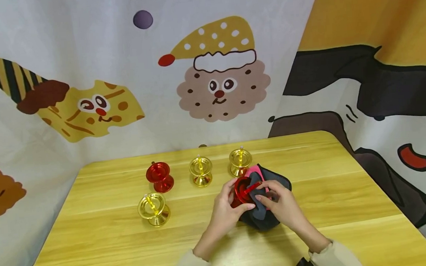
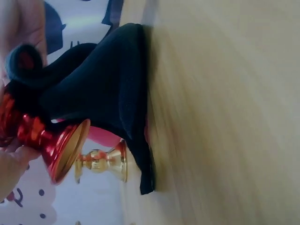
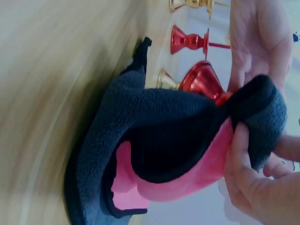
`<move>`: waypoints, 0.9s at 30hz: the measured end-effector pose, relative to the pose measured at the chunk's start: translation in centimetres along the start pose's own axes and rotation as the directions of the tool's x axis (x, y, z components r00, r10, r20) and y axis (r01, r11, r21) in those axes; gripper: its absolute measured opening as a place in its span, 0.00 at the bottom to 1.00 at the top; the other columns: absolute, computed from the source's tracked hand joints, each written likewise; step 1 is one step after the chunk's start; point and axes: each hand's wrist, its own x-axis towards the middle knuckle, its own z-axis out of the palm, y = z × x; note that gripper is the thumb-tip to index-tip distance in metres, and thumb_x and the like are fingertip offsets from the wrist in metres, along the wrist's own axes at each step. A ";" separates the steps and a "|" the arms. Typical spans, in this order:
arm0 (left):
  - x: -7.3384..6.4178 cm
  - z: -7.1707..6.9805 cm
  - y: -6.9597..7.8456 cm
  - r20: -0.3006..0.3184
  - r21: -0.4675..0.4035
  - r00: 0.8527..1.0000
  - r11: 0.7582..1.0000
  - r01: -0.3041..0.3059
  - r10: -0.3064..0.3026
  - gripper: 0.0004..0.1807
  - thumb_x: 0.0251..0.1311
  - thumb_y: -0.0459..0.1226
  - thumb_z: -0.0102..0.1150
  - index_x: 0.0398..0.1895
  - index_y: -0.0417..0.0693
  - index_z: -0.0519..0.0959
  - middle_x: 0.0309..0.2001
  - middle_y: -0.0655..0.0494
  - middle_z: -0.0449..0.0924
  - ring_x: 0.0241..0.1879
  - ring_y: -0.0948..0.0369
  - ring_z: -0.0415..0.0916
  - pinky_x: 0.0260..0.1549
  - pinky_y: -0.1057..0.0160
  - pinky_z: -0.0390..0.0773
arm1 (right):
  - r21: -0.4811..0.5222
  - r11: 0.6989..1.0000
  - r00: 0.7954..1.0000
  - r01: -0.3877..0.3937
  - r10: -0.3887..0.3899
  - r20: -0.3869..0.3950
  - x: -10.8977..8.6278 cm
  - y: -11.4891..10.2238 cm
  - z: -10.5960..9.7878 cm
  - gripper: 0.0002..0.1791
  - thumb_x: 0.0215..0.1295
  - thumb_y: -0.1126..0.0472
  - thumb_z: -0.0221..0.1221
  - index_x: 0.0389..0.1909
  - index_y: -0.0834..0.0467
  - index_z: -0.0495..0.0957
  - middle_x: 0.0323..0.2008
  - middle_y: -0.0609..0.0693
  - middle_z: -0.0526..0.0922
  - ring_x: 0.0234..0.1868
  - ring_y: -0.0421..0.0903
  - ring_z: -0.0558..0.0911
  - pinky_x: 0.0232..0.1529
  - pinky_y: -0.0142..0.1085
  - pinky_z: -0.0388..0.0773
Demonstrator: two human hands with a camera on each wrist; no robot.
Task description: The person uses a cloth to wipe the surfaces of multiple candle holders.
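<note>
My left hand [image 1: 225,207] grips a red metallic candle holder [image 2: 61,152] by its cup, over the table's middle right. The cup leans toward the right hand, with a thin red spike [image 1: 253,188] rising from it. In the left wrist view its flared foot hangs above the table. My right hand [image 1: 284,205] pinches a folded part of a dark grey and pink cloth [image 3: 110,122] against the red cup. The cloth's lower part drapes onto the table. Folds of it hide some of the cup, and the right fingers are partly behind cloth in the head view.
Another red candle holder [image 1: 159,177] stands upright at the table's back left. Three gold ones stand nearby: one [image 1: 154,210] in front of it, one [image 1: 201,172] at back centre, one [image 1: 240,163] just behind the cloth. A cartoon-printed curtain [image 1: 112,41] hangs behind the wooden table [image 1: 107,253].
</note>
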 end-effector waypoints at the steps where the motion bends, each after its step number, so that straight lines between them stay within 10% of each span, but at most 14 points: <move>1: 0.0 -0.1 0.0 0.006 0.002 1.000 1.000 -0.014 0.014 0.38 0.49 0.27 0.64 0.63 0.32 0.55 0.59 0.36 0.65 0.59 0.48 0.64 0.53 0.60 0.70 | 0.010 1.000 1.000 0.002 -0.002 -0.011 0.1 0.0 0.1 0.12 0.51 0.74 0.63 0.37 0.62 0.77 0.38 0.57 0.74 0.29 0.49 0.79 0.19 0.31 0.77; 9: 0.2 -1.1 1.9 0.060 -0.007 0.996 0.997 0.073 -0.073 0.31 0.50 0.26 0.63 0.58 0.34 0.63 0.54 0.39 0.68 0.56 0.49 0.66 0.56 0.57 0.67 | 0.009 0.999 0.999 0.054 -0.054 -0.009 1.6 -0.2 -1.1 0.11 0.51 0.75 0.63 0.34 0.61 0.79 0.40 0.53 0.78 0.39 0.50 0.77 0.36 0.38 0.80; 16: 0.4 -1.0 0.4 0.140 -0.053 0.975 0.982 0.183 -0.174 0.39 0.48 0.26 0.65 0.65 0.40 0.59 0.59 0.45 0.64 0.57 0.51 0.66 0.51 0.62 0.72 | -0.016 0.999 0.998 0.029 -0.029 0.047 1.9 -0.5 -1.3 0.11 0.51 0.73 0.63 0.34 0.58 0.80 0.42 0.54 0.77 0.43 0.52 0.77 0.42 0.45 0.79; 27: 0.1 -0.1 0.0 -0.121 0.121 0.993 0.992 0.031 -0.016 0.36 0.45 0.26 0.67 0.59 0.32 0.60 0.55 0.39 0.68 0.54 0.50 0.69 0.51 0.61 0.73 | -0.255 0.958 0.987 0.135 -0.152 -0.051 -0.2 -1.6 1.1 0.12 0.48 0.73 0.66 0.35 0.62 0.78 0.33 0.52 0.70 0.26 0.39 0.69 0.23 0.28 0.73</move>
